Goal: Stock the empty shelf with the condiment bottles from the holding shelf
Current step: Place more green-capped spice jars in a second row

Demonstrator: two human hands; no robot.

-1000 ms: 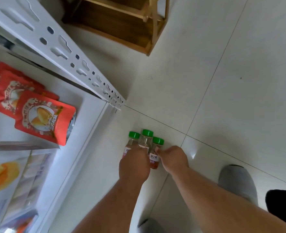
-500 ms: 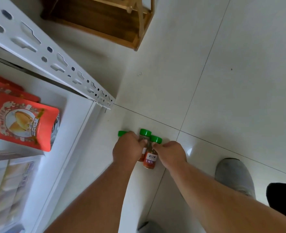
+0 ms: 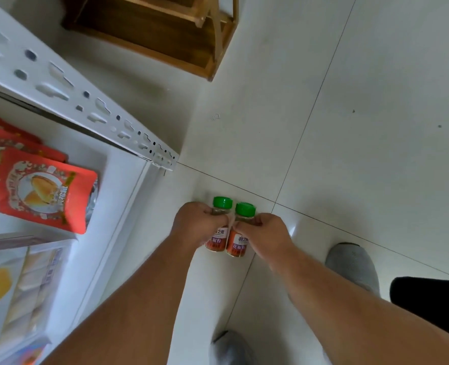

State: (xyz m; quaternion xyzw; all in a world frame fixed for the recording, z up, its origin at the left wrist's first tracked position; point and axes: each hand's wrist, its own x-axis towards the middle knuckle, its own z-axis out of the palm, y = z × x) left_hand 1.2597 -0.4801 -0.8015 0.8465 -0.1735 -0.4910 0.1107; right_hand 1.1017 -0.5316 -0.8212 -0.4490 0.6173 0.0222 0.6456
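Both hands carry green-capped condiment bottles above the tiled floor, beside the white shelf. The left hand has its fingers wrapped round one bottle; the right hand clamps the other bottle, the two bottles touching.

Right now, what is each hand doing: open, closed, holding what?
Left hand: closed around the left green-capped bottle.
Right hand: closed around the right green-capped bottle.
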